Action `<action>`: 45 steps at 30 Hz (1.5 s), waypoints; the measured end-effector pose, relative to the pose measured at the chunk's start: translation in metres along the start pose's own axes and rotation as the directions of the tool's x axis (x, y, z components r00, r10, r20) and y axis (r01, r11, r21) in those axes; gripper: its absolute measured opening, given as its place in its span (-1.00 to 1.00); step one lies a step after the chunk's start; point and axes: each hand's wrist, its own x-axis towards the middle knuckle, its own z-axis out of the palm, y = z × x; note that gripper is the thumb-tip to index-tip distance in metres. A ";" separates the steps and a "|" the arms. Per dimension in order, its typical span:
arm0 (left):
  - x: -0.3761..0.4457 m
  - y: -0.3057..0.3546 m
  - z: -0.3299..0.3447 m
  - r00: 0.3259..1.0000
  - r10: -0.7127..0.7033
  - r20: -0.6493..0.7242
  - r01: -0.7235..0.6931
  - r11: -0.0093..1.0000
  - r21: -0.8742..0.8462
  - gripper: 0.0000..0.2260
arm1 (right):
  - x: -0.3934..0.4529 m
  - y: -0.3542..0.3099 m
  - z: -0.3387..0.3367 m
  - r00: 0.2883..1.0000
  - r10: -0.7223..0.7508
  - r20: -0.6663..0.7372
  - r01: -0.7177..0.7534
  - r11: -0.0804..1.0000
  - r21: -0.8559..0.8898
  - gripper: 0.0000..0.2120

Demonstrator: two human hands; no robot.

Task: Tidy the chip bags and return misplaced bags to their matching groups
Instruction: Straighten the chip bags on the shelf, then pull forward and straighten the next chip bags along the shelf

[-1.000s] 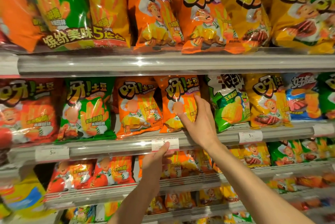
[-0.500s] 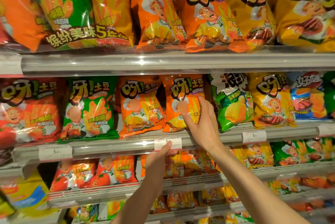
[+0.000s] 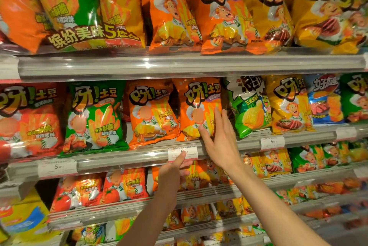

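On the middle shelf (image 3: 179,151), eight chip bags stand upright in a row behind the clear front rail. From the left: one red bag (image 3: 27,120), one green bag (image 3: 93,118), two orange ones, a green-and-white bag (image 3: 249,108), a yellow bag (image 3: 288,104), a blue bag (image 3: 324,102) and a green bag cut off at the frame's right edge. The red, green and orange bags carry the big outlined logo "呀!土豆" over a cartoon chef and fries; the green one also reads "香浓酥脆 吮指回味". The green-and-white bag reads "玉米浓汤" beside a cartoon frog. The left orange bag (image 3: 151,114) leans slightly right, touching the right orange bag (image 3: 197,106).

The right hand (image 3: 219,142) lies flat against the lower right front of the right orange bag, fingers spread apart and straight, thumb tip on the bag's lower centre; it grips nothing. The left hand (image 3: 175,168) is lower, its thumb pressed to a white price tag (image 3: 182,153) on the rail; whether its fingers close on anything behind cannot be told. Three price tags show on this rail, two reading "5.90".

On the top shelf, a multipack (image 3: 83,16) at the left reads "缤纷美味5连包", with two orange bags and yellow bags beside it. Lower shelves hold more small bags, blurred.
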 end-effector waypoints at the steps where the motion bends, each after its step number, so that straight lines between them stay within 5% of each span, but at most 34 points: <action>1: 0.001 0.000 -0.002 1.000 -0.001 0.023 0.001 1.000 0.011 -0.68 | -0.008 0.001 -0.001 1.000 -0.004 0.008 0.004 1.000 -0.018 -0.25; 4: 0.000 -0.013 -0.020 0.985 0.154 0.072 -0.164 0.975 0.151 -0.73 | -0.036 0.007 -0.002 0.999 -0.019 0.035 0.021 0.997 -0.070 -0.25; 7: -0.006 -0.030 -0.046 0.914 0.346 0.214 -0.404 0.833 0.379 -0.75 | -0.073 0.009 -0.003 0.996 0.034 0.082 -0.031 0.999 -0.042 -0.24; 13: -0.024 -0.053 -0.084 0.865 0.372 0.337 -0.500 0.696 0.516 -0.47 | -0.158 0.016 -0.015 0.933 0.205 0.296 -0.236 0.969 0.075 -0.10; 18: -0.050 -0.068 -0.089 0.855 0.429 0.292 -0.516 0.636 0.574 -0.54 | -0.196 0.038 -0.026 0.864 0.388 0.320 -0.442 0.890 0.116 -0.40; 29: -0.076 -0.102 -0.013 0.843 0.513 0.159 -0.484 0.599 0.638 -0.59 | -0.193 0.143 -0.080 0.891 0.406 0.202 -0.447 0.862 0.238 -0.56; 32: -0.080 -0.118 0.035 0.826 0.556 0.096 -0.470 0.583 0.663 -0.67 | -0.184 0.187 -0.108 0.877 0.411 0.247 -0.467 0.851 0.241 -0.77; 37: -0.092 -0.135 0.128 0.838 0.546 0.012 -0.419 0.629 0.655 -0.72 | -0.157 0.266 -0.164 0.880 0.381 0.284 -0.426 0.897 0.116 -0.48; 45: -0.087 -0.120 0.217 0.832 0.554 0.024 -0.436 0.627 0.645 -0.77 | -0.108 0.318 -0.208 0.954 0.253 0.159 -0.263 0.964 0.047 -0.48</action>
